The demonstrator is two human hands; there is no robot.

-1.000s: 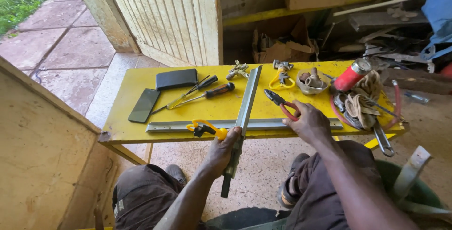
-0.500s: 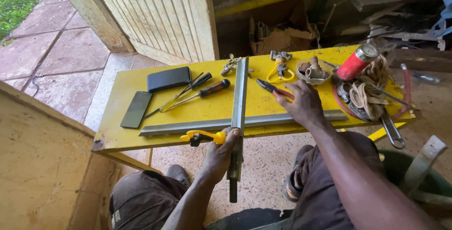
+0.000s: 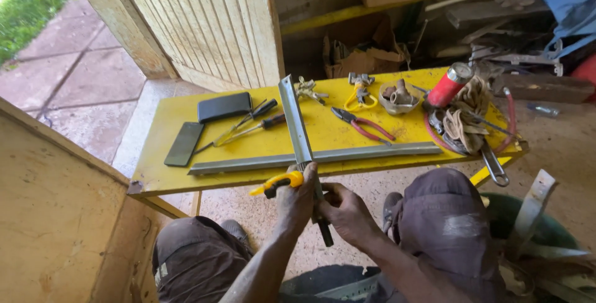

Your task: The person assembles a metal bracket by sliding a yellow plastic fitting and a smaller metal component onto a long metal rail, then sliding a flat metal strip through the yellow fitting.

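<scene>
While both hands grip the metal bar (image 3: pixel 297 120) at six o'clock, left hand (image 3: pixel 297 198) and right hand (image 3: pixel 345 213) fingers wrapped tight (steadying it), it rests across the tabletop (image 3: pixel 155 176).

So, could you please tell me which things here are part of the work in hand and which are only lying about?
In use:
left hand
right hand
upright metal strip
crosswise metal strip
yellow-handled tool

Lying about:
pliers
two screwdrivers
two black slabs
red can
rope
yellow table

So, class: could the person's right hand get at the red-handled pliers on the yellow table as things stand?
Probably yes: the right hand is at the metal bar, but the pliers lie uncovered, with bare yellow table between.
</scene>
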